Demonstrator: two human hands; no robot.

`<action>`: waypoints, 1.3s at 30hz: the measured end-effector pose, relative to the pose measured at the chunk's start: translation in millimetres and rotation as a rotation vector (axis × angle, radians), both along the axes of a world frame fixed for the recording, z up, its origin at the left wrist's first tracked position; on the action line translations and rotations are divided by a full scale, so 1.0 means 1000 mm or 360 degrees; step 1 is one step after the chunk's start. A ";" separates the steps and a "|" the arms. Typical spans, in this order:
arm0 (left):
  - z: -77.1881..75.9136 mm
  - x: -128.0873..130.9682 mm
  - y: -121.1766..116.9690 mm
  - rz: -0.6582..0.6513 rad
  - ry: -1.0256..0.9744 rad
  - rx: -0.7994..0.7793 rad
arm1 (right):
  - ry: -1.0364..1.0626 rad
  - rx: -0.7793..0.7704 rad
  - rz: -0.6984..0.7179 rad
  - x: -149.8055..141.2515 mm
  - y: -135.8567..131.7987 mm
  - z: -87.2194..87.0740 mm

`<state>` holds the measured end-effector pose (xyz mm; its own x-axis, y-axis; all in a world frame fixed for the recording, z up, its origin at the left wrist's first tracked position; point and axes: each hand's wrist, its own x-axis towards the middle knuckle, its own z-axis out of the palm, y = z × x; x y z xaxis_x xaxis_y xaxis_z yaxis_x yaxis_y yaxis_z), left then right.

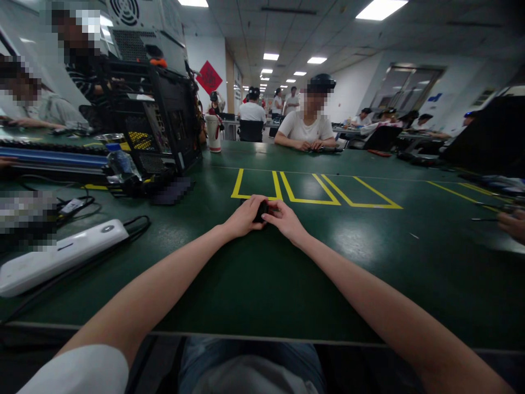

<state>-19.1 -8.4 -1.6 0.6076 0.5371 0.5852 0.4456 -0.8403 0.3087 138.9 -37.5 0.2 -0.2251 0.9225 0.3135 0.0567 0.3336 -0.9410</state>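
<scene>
Both my arms reach forward over the green tabletop. A small black object sits between my hands, mostly covered by them; its kind cannot be made out. My left hand is wrapped round its left side, thumb at the front. My right hand closes on its right side with thumb and fingers. The object is low, at or just above the table. Just beyond my hands, yellow tape outlines mark the tabletop.
On the left lie a white power strip and cables. Farther back stand an open black computer case and a paper cup. A person in a white shirt sits opposite. Another person's hand shows at the right edge.
</scene>
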 end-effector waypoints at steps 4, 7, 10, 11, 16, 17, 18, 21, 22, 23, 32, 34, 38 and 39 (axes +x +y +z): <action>0.000 0.000 0.000 0.0001 -0.0002 0.0013 | 0.0010 0.0049 -0.0083 -0.002 -0.002 0.000; 0.000 0.000 0.000 0.0015 -0.0003 0.0006 | 0.0006 0.0042 -0.0146 -0.003 0.000 -0.001; 0.001 0.000 -0.001 0.0029 -0.0001 -0.0012 | -0.0005 -0.0053 -0.0166 -0.003 0.003 -0.002; 0.001 0.000 -0.001 0.0029 -0.0003 -0.0019 | -0.0020 -0.0077 -0.0152 -0.002 0.003 -0.002; 0.003 0.000 -0.004 -0.0001 -0.0008 -0.0027 | -0.0042 0.0000 -0.0047 -0.001 0.002 -0.004; 0.003 0.000 -0.004 0.0000 -0.0008 -0.0026 | -0.0031 0.0038 -0.0049 -0.001 0.002 -0.004; 0.003 0.000 -0.004 0.0004 -0.0009 -0.0022 | -0.0024 0.0075 -0.0050 -0.001 0.001 -0.005; 0.002 0.000 -0.002 0.0004 -0.0011 -0.0007 | -0.0015 0.0138 -0.0068 -0.003 0.000 -0.005; 0.001 0.001 -0.001 0.0001 -0.0011 -0.0003 | -0.0011 0.0140 -0.0082 -0.003 0.000 -0.005; 0.001 0.001 0.000 0.0001 -0.0011 0.0000 | -0.0007 0.0135 -0.0099 -0.003 0.000 -0.004; 0.002 0.000 -0.001 0.0011 0.0004 -0.0031 | -0.0063 -0.0071 -0.0105 -0.003 0.001 -0.001; 0.002 -0.001 -0.002 0.0008 0.0002 -0.0032 | -0.0054 -0.0026 -0.0051 -0.002 -0.002 -0.001; 0.002 -0.001 -0.002 -0.0003 -0.0001 -0.0019 | -0.0050 0.0096 -0.0058 -0.002 -0.004 -0.001; 0.002 -0.001 -0.002 -0.0002 -0.0009 -0.0014 | -0.0044 0.0106 -0.0068 -0.002 -0.004 -0.002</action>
